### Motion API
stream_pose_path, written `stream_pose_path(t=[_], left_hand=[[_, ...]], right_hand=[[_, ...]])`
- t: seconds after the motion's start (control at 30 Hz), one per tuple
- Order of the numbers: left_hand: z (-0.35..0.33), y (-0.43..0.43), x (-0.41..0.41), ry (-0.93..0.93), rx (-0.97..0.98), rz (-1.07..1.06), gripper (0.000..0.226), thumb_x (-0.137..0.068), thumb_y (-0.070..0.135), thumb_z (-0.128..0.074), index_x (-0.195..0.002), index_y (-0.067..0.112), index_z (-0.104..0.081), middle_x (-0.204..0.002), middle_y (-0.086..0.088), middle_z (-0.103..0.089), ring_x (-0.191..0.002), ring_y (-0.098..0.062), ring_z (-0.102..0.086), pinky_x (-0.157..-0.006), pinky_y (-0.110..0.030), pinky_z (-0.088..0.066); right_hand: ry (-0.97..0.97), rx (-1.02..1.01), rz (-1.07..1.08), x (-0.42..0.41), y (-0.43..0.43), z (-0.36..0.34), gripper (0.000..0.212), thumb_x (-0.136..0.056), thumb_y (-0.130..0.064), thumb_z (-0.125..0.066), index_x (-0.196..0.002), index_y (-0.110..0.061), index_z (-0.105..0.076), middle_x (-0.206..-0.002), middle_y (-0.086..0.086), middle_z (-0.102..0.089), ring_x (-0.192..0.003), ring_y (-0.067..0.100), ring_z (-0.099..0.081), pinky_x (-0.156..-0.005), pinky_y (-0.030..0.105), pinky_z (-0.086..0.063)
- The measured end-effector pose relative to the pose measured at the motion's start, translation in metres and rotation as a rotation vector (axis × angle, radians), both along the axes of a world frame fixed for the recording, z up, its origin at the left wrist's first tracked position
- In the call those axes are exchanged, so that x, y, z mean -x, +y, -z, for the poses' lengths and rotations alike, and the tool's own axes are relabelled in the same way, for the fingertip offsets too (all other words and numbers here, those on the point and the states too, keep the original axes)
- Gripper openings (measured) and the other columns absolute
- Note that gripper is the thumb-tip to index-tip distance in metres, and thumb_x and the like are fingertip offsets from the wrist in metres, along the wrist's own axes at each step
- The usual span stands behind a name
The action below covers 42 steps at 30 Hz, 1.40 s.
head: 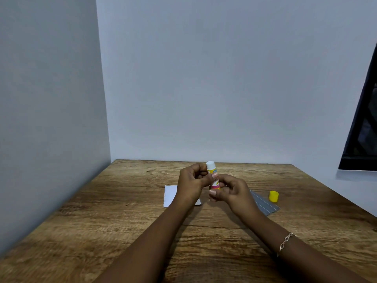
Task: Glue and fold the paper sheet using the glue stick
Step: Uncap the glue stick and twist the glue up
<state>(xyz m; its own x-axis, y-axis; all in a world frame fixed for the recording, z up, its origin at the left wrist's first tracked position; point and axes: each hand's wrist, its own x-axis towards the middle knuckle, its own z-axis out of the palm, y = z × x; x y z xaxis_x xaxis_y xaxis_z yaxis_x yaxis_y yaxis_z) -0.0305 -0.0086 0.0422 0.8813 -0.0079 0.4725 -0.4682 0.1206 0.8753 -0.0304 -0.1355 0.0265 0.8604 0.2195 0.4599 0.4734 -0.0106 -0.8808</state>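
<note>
An uncapped glue stick (212, 170) with a yellow and pink label stands upright above the table, its white tip on top. My left hand (190, 182) grips its upper body. Fingers of my right hand (230, 190) close round its pink base. The yellow cap (273, 196) lies on the table to the right, apart from both hands. A white paper sheet (170, 195) lies flat under my left hand, partly hidden by it. A grey lined sheet (263, 203) lies under my right wrist.
The wooden table (102, 221) sits in a corner, with walls close on the left and behind. A dark screen (365, 127) leans at the far right. A bracelet (285, 242) is on my right wrist.
</note>
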Motion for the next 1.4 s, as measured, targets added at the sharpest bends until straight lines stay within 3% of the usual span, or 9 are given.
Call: stream_pose_path(t=[0.13, 0.37, 0.5, 0.67, 0.8, 0.9, 1.13, 1.3, 1.4], left_hand=[[-0.002, 0.005, 0.0, -0.005, 0.003, 0.017, 0.013, -0.079, -0.003, -0.064, -0.075, 0.009, -0.063, -0.068, -0.007, -0.056, -0.059, -0.004, -0.055, -0.059, -0.012, -0.047], [0.002, 0.002, -0.003, 0.019, 0.036, -0.053, 0.02, -0.074, -0.005, -0.069, -0.069, 0.01, -0.056, -0.062, -0.004, -0.049, -0.056, -0.007, -0.051, -0.056, -0.013, -0.048], [-0.001, 0.003, -0.002, 0.015, 0.013, 0.032, 0.012, -0.079, -0.004, -0.064, -0.079, 0.007, -0.063, -0.076, -0.011, -0.057, -0.064, -0.01, -0.057, -0.061, -0.014, -0.051], [-0.001, 0.008, -0.003, 0.017, 0.017, 0.011, 0.005, -0.08, -0.001, -0.064, -0.085, -0.003, -0.064, -0.075, -0.014, -0.058, -0.065, -0.013, -0.057, -0.064, -0.019, -0.049], [0.0, 0.006, -0.003, 0.029, 0.023, -0.066, 0.01, -0.074, -0.003, -0.069, -0.078, 0.0, -0.06, -0.061, -0.005, -0.052, -0.056, -0.008, -0.054, -0.057, -0.015, -0.048], [0.0, 0.004, -0.002, 0.044, 0.013, -0.041, 0.015, -0.077, -0.005, -0.066, -0.071, 0.005, -0.056, -0.06, -0.005, -0.046, -0.053, -0.005, -0.052, -0.056, -0.013, -0.049], [-0.004, 0.008, 0.001, 0.03, -0.002, 0.041, 0.008, -0.082, -0.001, -0.06, -0.082, 0.006, -0.063, -0.087, -0.019, -0.056, -0.082, -0.024, -0.053, -0.073, -0.023, -0.049], [-0.002, 0.007, 0.0, 0.029, 0.003, -0.052, 0.01, -0.076, -0.004, -0.066, -0.077, -0.001, -0.057, -0.062, -0.01, -0.051, -0.054, -0.013, -0.05, -0.057, -0.022, -0.043], [0.0, 0.005, -0.003, 0.059, 0.025, -0.074, 0.017, -0.073, -0.006, -0.069, -0.073, 0.001, -0.054, -0.058, -0.004, -0.048, -0.053, -0.009, -0.053, -0.056, -0.017, -0.048]], right_hand=[[0.09, -0.087, -0.191, 0.0, -0.005, -0.002, 0.022, -0.083, 0.009, -0.051, -0.097, -0.005, -0.062, -0.074, 0.005, -0.071, -0.067, 0.014, -0.068, -0.064, 0.022, -0.057], [-0.052, 0.004, -0.018, -0.003, 0.003, 0.005, 0.031, -0.072, 0.012, -0.065, -0.1, -0.001, -0.062, -0.073, 0.001, -0.058, -0.06, -0.001, -0.058, -0.058, 0.018, -0.052], [-0.001, -0.057, -0.09, -0.006, -0.004, 0.003, 0.024, -0.076, 0.013, -0.058, -0.098, 0.004, -0.063, -0.059, -0.002, -0.066, -0.059, 0.01, -0.065, -0.058, 0.021, -0.056], [0.116, -0.154, -0.264, -0.004, -0.007, 0.002, 0.025, -0.076, -0.007, -0.06, -0.101, -0.001, -0.063, -0.079, 0.009, -0.073, -0.072, 0.018, -0.068, -0.066, 0.026, -0.058], [-0.007, 0.017, -0.142, -0.001, 0.0, 0.004, 0.033, -0.075, 0.002, -0.066, -0.107, -0.006, -0.063, -0.083, -0.001, -0.069, -0.074, 0.008, -0.065, -0.064, 0.023, -0.055], [-0.029, 0.013, -0.066, -0.003, 0.002, 0.003, 0.03, -0.071, 0.009, -0.067, -0.101, 0.002, -0.063, -0.065, -0.005, -0.066, -0.061, 0.003, -0.063, -0.057, 0.019, -0.054], [0.182, -0.186, -0.273, -0.003, -0.005, 0.001, 0.015, -0.076, -0.005, -0.059, -0.09, -0.005, -0.065, -0.071, 0.007, -0.071, -0.061, 0.014, -0.067, -0.059, 0.022, -0.057], [0.179, -0.136, -0.272, -0.002, -0.003, 0.001, 0.025, -0.08, -0.01, -0.057, -0.104, -0.003, -0.063, -0.085, 0.009, -0.069, -0.073, 0.015, -0.065, -0.064, 0.025, -0.055], [0.067, -0.022, -0.149, -0.001, 0.002, 0.003, 0.028, -0.078, 0.005, -0.062, -0.105, -0.001, -0.062, -0.067, -0.008, -0.066, -0.06, 0.001, -0.057, -0.058, 0.018, -0.052]])
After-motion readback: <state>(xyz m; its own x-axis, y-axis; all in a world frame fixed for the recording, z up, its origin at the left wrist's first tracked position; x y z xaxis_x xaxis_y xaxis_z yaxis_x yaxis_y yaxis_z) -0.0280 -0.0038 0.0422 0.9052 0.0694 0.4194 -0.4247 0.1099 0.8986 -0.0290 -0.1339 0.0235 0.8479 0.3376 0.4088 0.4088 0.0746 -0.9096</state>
